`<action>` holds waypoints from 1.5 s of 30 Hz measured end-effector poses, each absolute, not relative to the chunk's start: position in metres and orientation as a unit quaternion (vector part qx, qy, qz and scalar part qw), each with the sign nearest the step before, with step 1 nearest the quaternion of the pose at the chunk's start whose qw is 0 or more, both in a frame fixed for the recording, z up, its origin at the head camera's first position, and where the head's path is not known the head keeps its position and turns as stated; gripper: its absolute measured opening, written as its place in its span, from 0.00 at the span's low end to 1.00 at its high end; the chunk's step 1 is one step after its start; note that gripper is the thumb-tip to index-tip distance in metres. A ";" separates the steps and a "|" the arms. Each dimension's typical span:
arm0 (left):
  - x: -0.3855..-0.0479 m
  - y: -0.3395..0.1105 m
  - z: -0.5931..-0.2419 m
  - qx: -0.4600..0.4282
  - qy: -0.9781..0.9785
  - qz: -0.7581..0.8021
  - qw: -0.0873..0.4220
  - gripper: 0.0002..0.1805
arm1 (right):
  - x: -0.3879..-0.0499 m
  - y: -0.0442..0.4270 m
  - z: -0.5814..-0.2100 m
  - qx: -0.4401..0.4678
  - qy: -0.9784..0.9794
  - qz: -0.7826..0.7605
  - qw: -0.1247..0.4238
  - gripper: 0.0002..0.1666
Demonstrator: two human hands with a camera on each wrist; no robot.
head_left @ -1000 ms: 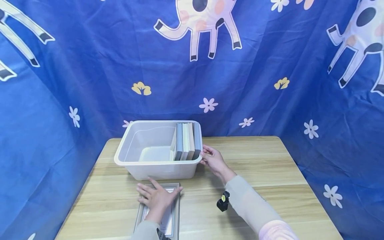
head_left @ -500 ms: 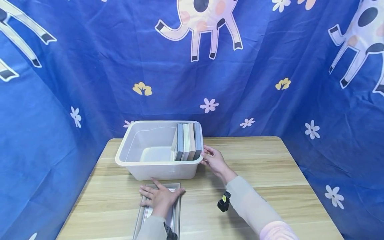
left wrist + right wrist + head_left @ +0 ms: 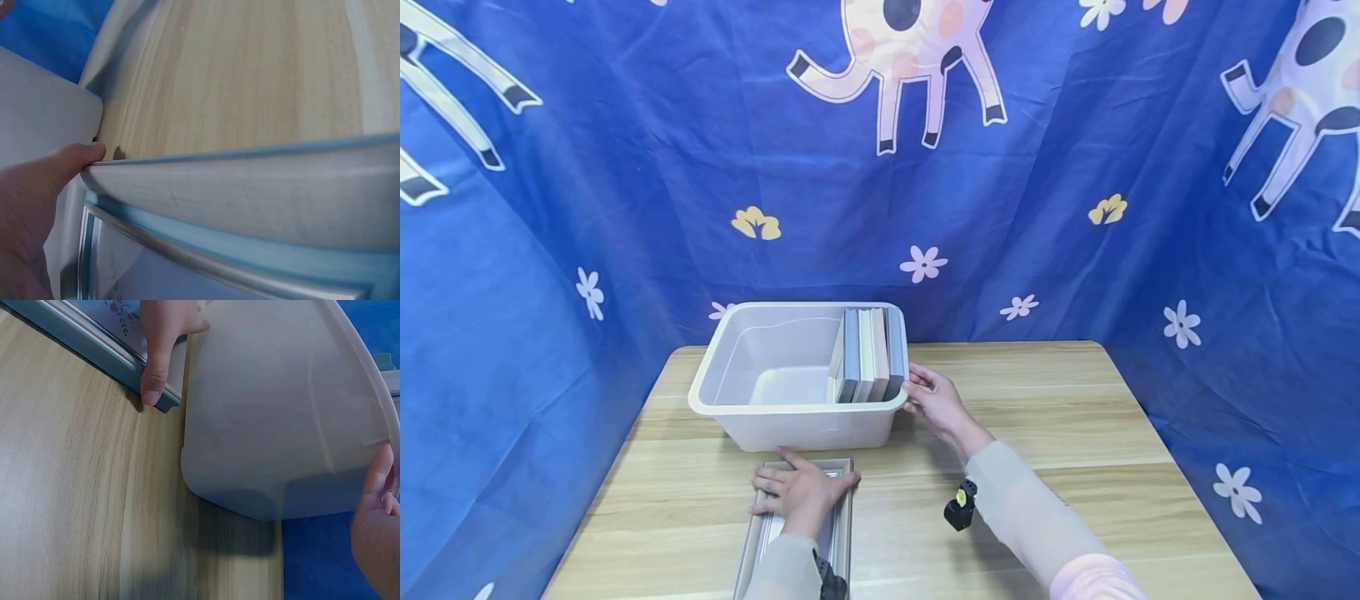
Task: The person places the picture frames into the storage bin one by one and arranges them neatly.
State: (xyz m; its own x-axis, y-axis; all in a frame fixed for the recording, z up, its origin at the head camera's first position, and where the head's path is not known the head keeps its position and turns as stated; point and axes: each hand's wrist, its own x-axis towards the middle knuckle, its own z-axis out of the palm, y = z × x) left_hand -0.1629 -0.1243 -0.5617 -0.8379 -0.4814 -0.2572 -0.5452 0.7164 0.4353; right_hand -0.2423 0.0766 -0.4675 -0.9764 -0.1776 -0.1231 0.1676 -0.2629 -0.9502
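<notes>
A silver-grey picture frame [image 3: 844, 529] lies flat on the table, its near part under the left sleeve. My left hand [image 3: 807, 496] spans its far end, thumb at the right edge and fingers at the left. In the right wrist view, that thumb bends over the frame's [image 3: 125, 362] outer edge. Just beyond stands a white plastic bin [image 3: 805, 427]. My right hand [image 3: 936, 407] pinches the bin's right rim; the right wrist view shows its thumb on the outer wall. Several flat, upright pieces [image 3: 868, 354], blue-grey, white and beige, fill the bin's right side.
The wooden table [image 3: 1037, 467] extends to both sides of the bin. A blue patterned curtain [image 3: 820, 233] hangs behind the table and along both sides. A black wrist camera [image 3: 958, 504] sits below the right forearm.
My left hand has shifted slightly right and settled across the frame's far end, its fingers drawing in to the left edge. The right hand stays at the bin's rim.
</notes>
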 end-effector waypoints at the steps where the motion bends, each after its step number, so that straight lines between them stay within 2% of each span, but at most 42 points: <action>1: -0.163 -0.125 -0.561 -0.280 0.924 0.253 0.063 0.84 | -0.242 0.076 -0.467 -0.006 0.597 -0.795 0.109 0.28; 9: -0.162 -0.127 -0.555 -0.271 0.930 0.236 0.077 0.80 | -0.242 0.076 -0.467 -0.005 0.594 -0.797 0.110 0.28; 14: -0.160 -0.131 -0.550 -0.250 0.935 0.237 0.089 0.74 | -0.242 0.076 -0.468 -0.006 0.593 -0.798 0.110 0.28; 22: -0.153 -0.141 -0.539 -0.199 0.938 0.272 0.078 0.64 | -0.241 0.077 -0.468 -0.010 0.593 -0.797 0.112 0.28; 27: -0.151 -0.147 -0.531 -0.190 0.935 0.291 0.076 0.63 | -0.241 0.077 -0.468 -0.010 0.594 -0.797 0.110 0.28; 33: -0.147 -0.154 -0.518 -0.179 0.936 0.299 0.052 0.59 | -0.242 0.077 -0.467 -0.012 0.596 -0.796 0.110 0.27; 40: -0.143 -0.163 -0.502 -0.177 0.934 0.310 0.017 0.63 | -0.242 0.075 -0.467 -0.009 0.590 -0.800 0.109 0.27; 45: -0.138 -0.164 -0.489 -0.180 0.928 0.325 -0.016 0.58 | -0.242 0.076 -0.468 -0.010 0.590 -0.800 0.108 0.27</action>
